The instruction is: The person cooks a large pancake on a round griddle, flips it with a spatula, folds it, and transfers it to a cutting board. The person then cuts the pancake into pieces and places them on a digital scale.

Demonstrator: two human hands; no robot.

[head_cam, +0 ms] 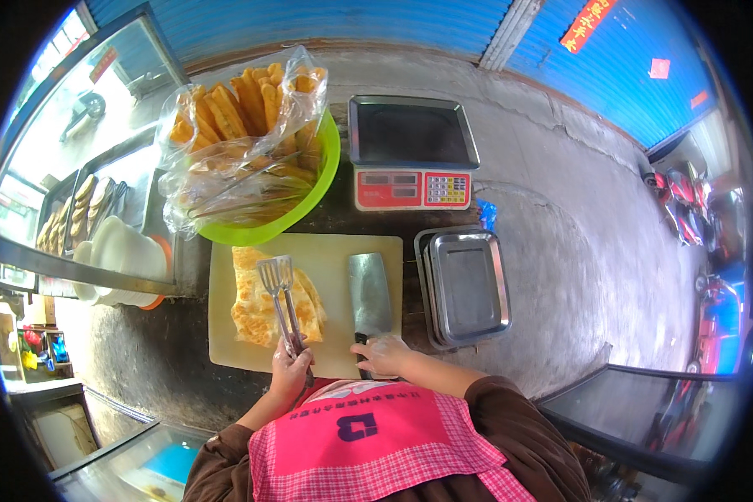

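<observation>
My left hand [290, 369] grips a pair of slotted metal food tongs [282, 295]. The tong heads reach over a golden flatbread [257, 314], folded or in overlapping pieces, on the left half of a pale cutting board [336, 257]. A cleaver [370, 292] with a wide steel blade lies flat on the right half, its edge not clearly visible. Its dark handle is under my right hand [383, 354], whose fingers close around it at the board's near edge. Whitish residue shows on my right hand.
Beyond the board, a green basin [326, 163] holds fried dough sticks [238, 106] in a plastic bag. A weighing scale [413, 150] stands at the back, stacked steel trays [467, 282] at the right. A glass case [100, 263] with breads borders the left; stacked white plates [122, 257] stand there.
</observation>
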